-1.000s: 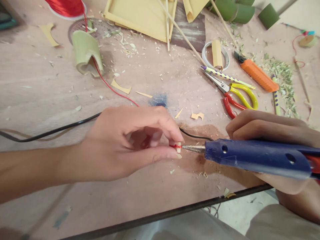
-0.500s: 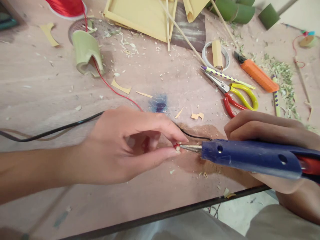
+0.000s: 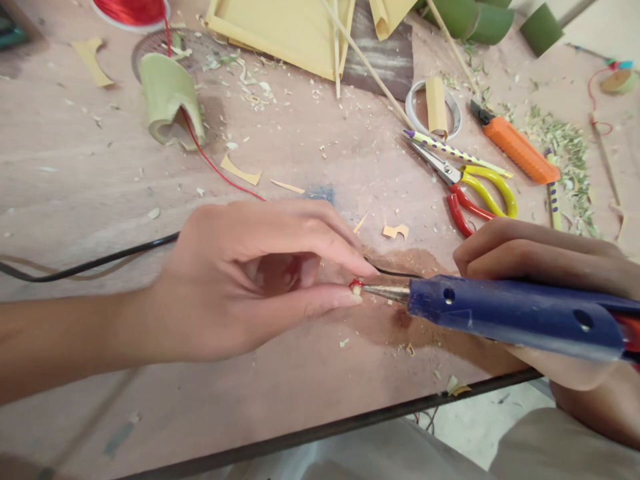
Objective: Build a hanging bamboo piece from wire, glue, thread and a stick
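Note:
My left hand (image 3: 235, 267) pinches a small pale piece (image 3: 357, 291) between thumb and fingertips, with red thread (image 3: 356, 283) wound about its end. Most of that piece is hidden by the fingers. A blue glue gun (image 3: 510, 313) with a metal nozzle (image 3: 387, 292) lies in the grip of my right hand (image 3: 540, 257), whose fingers wrap its far side. The nozzle tip is right at the thread, touching or nearly so. Red cord (image 3: 220, 170) runs from under my left hand up to a notched bamboo section (image 3: 173, 93).
Scissors (image 3: 483, 190), an orange box cutter (image 3: 520, 150), a tape roll (image 3: 409, 110) and a dotted pencil (image 3: 457, 155) lie at the upper right. A red thread spool (image 3: 133, 12), yellow tray (image 3: 275, 30) and green bamboo (image 3: 493, 23) are farther back. A black cable (image 3: 110, 257) passes behind my left hand.
The glue gun has shifted slightly right, and its nozzle presses less far in between my fingertips. My left hand has moved a little up and left, still pinching the piece.

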The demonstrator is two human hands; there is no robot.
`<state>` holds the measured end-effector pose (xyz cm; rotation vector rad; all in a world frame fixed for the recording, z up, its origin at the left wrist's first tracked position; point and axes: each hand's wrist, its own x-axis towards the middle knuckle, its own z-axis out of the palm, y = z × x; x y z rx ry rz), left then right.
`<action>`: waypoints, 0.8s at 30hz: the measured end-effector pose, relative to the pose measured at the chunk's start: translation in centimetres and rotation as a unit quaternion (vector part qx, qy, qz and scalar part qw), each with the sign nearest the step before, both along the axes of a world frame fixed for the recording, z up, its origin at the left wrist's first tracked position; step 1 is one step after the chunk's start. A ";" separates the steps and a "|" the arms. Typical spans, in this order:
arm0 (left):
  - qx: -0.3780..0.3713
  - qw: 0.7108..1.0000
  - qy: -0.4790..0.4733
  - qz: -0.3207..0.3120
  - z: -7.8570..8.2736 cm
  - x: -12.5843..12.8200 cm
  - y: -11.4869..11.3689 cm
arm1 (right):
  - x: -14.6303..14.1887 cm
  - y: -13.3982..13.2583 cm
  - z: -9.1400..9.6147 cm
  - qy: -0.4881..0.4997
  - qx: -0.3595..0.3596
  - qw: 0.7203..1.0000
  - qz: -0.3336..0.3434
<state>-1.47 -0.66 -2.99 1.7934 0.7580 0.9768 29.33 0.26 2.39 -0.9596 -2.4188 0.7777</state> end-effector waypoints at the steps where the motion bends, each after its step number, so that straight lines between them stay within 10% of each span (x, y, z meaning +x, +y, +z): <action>1: -0.007 1.000 -0.011 -0.003 0.0 0.0 0.1 | 0.0 0.0 0.0 0.005 -0.001 1.000 0.006; 24: -0.061 0.998 -0.022 -0.001 0.0 -0.3 0.4 | -0.5 -0.3 0.4 -0.011 -0.008 1.000 -0.016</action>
